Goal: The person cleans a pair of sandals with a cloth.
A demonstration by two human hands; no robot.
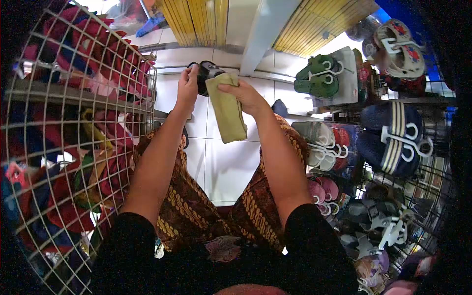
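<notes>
My left hand [188, 87] holds a dark shoe-like item [202, 73] at its left side, with the fingers closed round the edge. In my right hand [244, 95] is a folded olive-yellow cloth [227, 110], thumb on top. The upper end of the cloth lies against the dark item, and its lower end hangs down over the white floor tiles. Part of the dark item is hidden behind the cloth and my left fingers.
A wire rack [78, 96] with red and coloured goods stands at the left. Green sandals [314, 78], navy striped sandals [388, 135] and other footwear hang on the right. Yellow slats [189, 22] are at the top. My legs in patterned trousers [191, 211] flank the tiled floor [216, 169].
</notes>
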